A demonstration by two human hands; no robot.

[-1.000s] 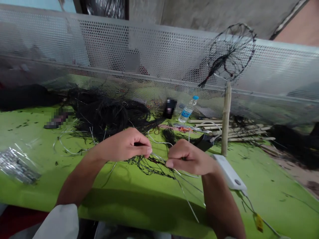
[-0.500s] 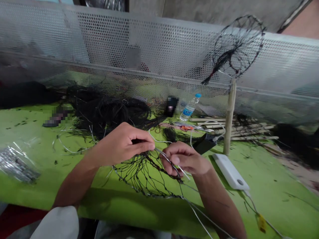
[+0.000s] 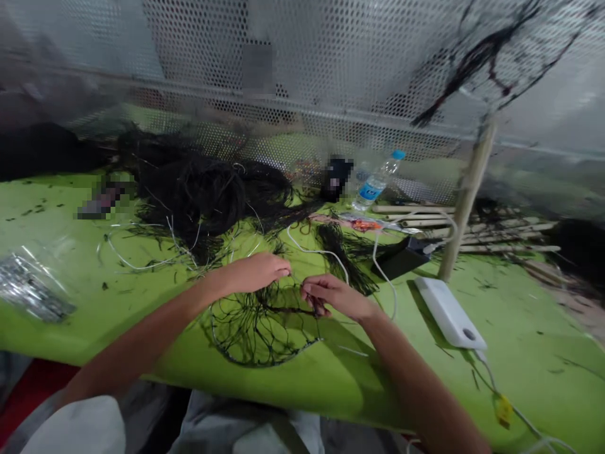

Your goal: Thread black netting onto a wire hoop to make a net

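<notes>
Arms stretched out now: left hand (image 3: 255, 272) and right hand (image 3: 333, 296), each grip pinched tight, have lowered the net hoop (image 3: 258, 337) onto the desk (image 3: 331, 378).

two hands (image 3: 258, 272) (image 3: 333, 295), two net hoops (image 3: 258, 331) (image 3: 513, 53), one bottle (image 3: 377, 183)

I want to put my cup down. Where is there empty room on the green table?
Bare green table lies between the shiny bag and the net hoop, and again on the right, past the white box. The back is crowded: black thread heap, bottle, sticks. The left hand and right hand pinch the hoop.
</notes>
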